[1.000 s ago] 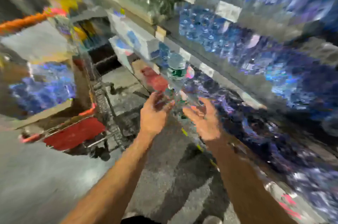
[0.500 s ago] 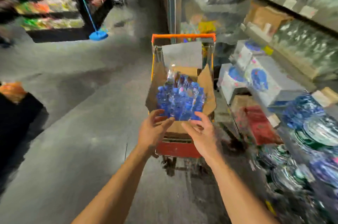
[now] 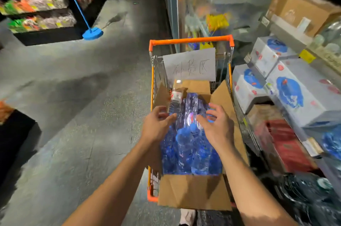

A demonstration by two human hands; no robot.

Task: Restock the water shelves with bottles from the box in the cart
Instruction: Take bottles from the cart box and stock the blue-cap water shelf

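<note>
Over the open brown cardboard box [image 3: 193, 191] of clear blue-labelled water bottles [image 3: 191, 144] in the orange-handled wire cart [image 3: 190, 40], the left hand [image 3: 156, 127] and right hand [image 3: 216, 124] hover, fingers spread loosely and holding nothing.

A cart [image 3: 191, 40] with an orange bar is standing on the grey floor [image 3: 73, 115]. An open brown box [image 3: 193, 192] is sitting inside it, and blue water bottles [image 3: 190, 152] are lying packed in the box, right under the fingers [image 3: 212, 113]. A white paper sign [image 3: 190, 65] is hanging beyond the fingertips.

left hand [image 3: 156, 127], right hand [image 3: 217, 126], fingers spread, empty
</note>
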